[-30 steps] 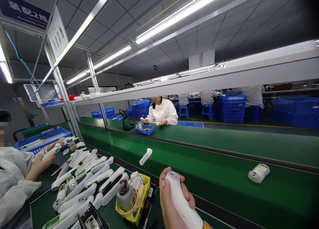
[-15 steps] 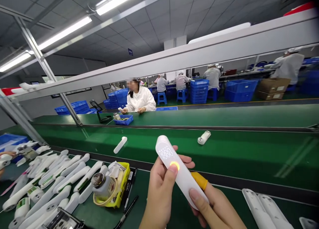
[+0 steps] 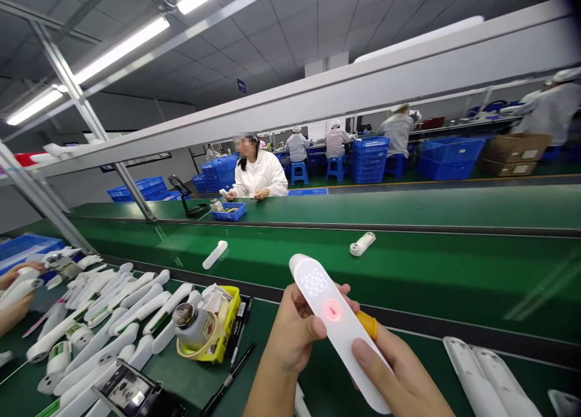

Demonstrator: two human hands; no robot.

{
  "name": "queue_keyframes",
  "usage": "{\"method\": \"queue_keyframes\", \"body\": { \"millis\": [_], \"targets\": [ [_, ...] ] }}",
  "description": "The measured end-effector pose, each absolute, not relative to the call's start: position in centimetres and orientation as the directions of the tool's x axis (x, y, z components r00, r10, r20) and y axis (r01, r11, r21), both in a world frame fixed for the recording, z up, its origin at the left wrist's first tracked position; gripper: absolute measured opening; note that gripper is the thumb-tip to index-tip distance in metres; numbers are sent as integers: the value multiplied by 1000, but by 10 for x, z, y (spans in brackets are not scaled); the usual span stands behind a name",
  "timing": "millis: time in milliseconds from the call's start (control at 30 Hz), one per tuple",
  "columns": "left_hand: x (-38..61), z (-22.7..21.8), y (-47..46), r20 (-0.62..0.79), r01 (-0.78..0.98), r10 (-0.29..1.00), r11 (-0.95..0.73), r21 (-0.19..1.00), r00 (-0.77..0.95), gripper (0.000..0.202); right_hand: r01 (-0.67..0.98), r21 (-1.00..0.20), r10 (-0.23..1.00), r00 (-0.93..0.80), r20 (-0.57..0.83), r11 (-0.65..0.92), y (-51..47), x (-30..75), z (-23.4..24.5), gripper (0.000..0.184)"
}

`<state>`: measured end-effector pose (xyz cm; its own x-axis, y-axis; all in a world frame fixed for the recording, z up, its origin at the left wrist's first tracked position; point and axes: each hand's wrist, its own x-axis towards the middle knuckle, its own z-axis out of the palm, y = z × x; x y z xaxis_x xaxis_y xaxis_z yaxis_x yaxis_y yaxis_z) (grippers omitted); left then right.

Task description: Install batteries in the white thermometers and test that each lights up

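Observation:
A white handheld thermometer (image 3: 347, 338) is tilted in front of me, its digits lit and a round button glowing pink-red. My left hand (image 3: 295, 332) grips its upper part, fingers behind it and thumb at the edge beside the button. Lower down, my right hand (image 3: 390, 362) holds the body with its thumb on the front; a yellow finger cot (image 3: 367, 325) covers one of its fingers. On the bench to the left lies a pile of white thermometer housings (image 3: 104, 314), some showing green boards. Several white housings (image 3: 492, 374) lie at the right.
A yellow basket (image 3: 233, 323) with a bottle stands left of my hands, near black pens (image 3: 227, 380) and a black device (image 3: 136, 393). The green conveyor (image 3: 281, 247) carries two white parts. A co-worker (image 3: 258, 172) sits opposite; another person's hands (image 3: 20, 290) are at far left.
My left thumb has come off the button onto the thermometer's edge. The button's glow has turned from yellow-orange to pink-red. The white parts on the conveyor have shifted slightly left.

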<state>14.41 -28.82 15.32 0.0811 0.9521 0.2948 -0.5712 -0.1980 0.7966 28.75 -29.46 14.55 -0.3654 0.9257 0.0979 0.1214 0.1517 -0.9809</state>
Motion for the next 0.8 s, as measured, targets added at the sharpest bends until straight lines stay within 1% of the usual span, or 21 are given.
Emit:
{"method": "queue_keyframes", "body": {
  "millis": [67, 133, 267, 333, 467, 633, 800],
  "targets": [
    [143, 155, -288, 309, -552, 945, -202, 809, 106, 55, 75, -963, 889, -408, 206, 257, -295, 283, 147, 50],
    [141, 153, -286, 323, -543, 939, -209, 813, 121, 57, 56, -955, 876, -418, 241, 290, -297, 279, 149, 51],
    [139, 147, -283, 341, -552, 932, -222, 803, 121, 59, 112, -966, 918, -353, 179, 231, -301, 276, 150, 51],
    [139, 145, -282, 339, -564, 933, -219, 796, 117, 58, 107, -969, 916, -363, 172, 224, -302, 277, 152, 50],
    [139, 145, -284, 351, -570, 926, -216, 793, 137, 57, 81, -964, 892, -404, 201, 254, -303, 278, 159, 46],
    [137, 143, -282, 361, -571, 919, -215, 792, 156, 56, 78, -941, 875, -400, 273, 329, -301, 279, 160, 39],
    [139, 140, -280, 380, -583, 911, -225, 781, 157, 54, 82, -940, 878, -392, 275, 331, -300, 279, 161, 36]
  ]
}}
